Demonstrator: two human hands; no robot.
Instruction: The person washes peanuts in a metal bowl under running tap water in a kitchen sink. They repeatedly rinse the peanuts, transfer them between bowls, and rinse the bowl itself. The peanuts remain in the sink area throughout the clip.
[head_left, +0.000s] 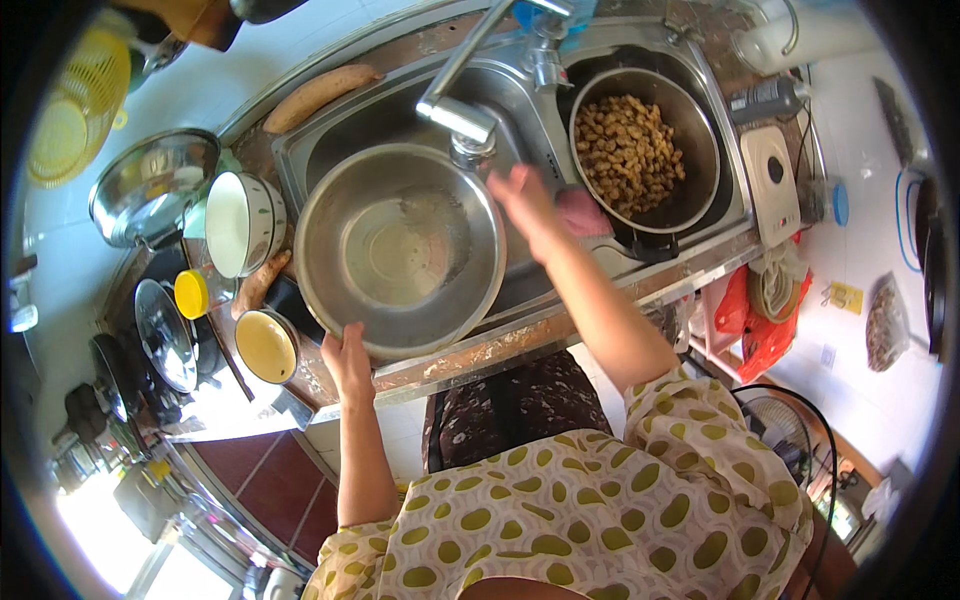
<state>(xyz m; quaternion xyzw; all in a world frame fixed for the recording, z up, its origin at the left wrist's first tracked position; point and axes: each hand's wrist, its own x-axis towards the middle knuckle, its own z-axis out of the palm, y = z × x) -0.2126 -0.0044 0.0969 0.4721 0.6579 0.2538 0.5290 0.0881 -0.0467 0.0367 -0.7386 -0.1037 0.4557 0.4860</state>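
A wide stainless steel basin (401, 251) rests over the left sink bowl, tilted a little, with a small amount of liquid at its bottom. My left hand (349, 360) grips its near left rim. My right hand (521, 199) is raised just beyond the basin's right rim, fingers apart and slightly blurred, holding nothing. The faucet spout (461, 120) reaches over the basin's far edge. In the right sink bowl stands a metal pot (709, 180) that holds many small brown lumpy pieces (628, 154). A pink cloth (583, 212) lies between the pot and my right hand.
Left of the sink are stacked white bowls (240, 225), a yellow bowl (266, 346), a yellow-lidded jar (192, 294), a glass lid (165, 335) and a shiny metal bowl (154, 187). A long tuber (322, 96) lies behind the sink. At right are a dark bottle (765, 100) and a white device (770, 184).
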